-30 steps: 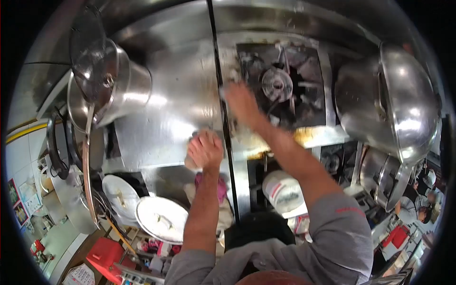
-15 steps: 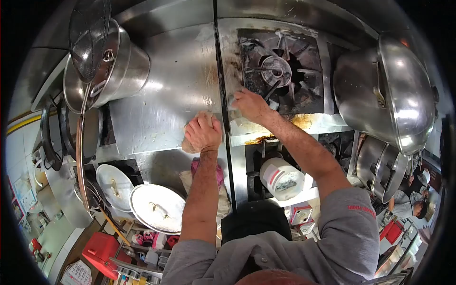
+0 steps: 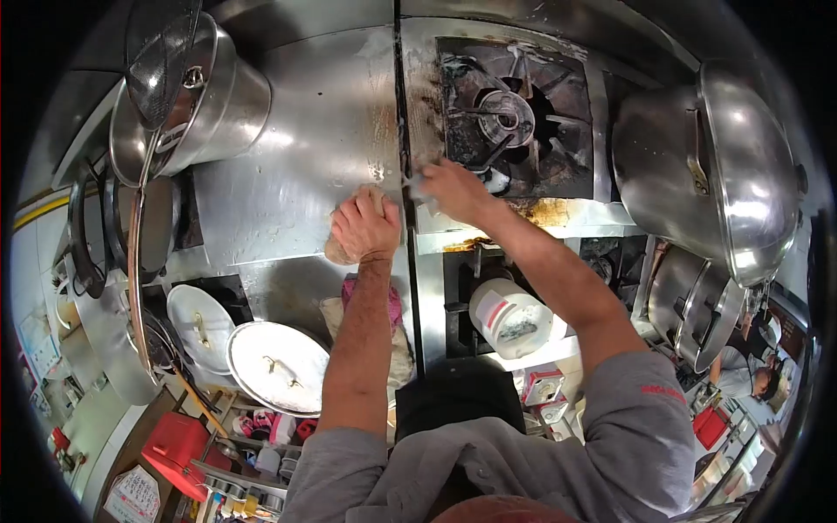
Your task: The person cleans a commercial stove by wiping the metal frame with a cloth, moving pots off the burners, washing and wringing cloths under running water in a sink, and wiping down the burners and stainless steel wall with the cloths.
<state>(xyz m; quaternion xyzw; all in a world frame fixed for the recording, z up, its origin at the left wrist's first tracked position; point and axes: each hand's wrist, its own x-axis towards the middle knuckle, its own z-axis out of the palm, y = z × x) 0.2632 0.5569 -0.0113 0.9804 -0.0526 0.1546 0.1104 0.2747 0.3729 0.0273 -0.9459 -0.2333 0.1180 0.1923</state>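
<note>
My left hand [image 3: 368,228] presses down on a bunched beige cloth [image 3: 338,252] on the steel counter [image 3: 296,174], its fingers curled over the fabric. To the right, across the dark seam, my right hand [image 3: 457,193] is closed beside the front left corner of the gas burner [image 3: 507,119]. Its fingertips are blurred, and a pale smear shows at them, so what they hold cannot be made out. Brown grime marks the steel strip [image 3: 425,105] left of the burner. White, foamy-looking residue lies on parts of the burner grate.
A large lidded pot [image 3: 667,148] stands right of the burner. At the left are a steel pot [image 3: 231,105] and a long-handled strainer [image 3: 161,74]. Nearer me lie round lids [image 3: 283,357], a pink cloth [image 3: 394,305] and a white tub [image 3: 514,321].
My left hand and the cloth have shifted slightly left within the view. My right hand stays near the seam, its fingertips now smeared by motion. The whole view has tilted a little.
</note>
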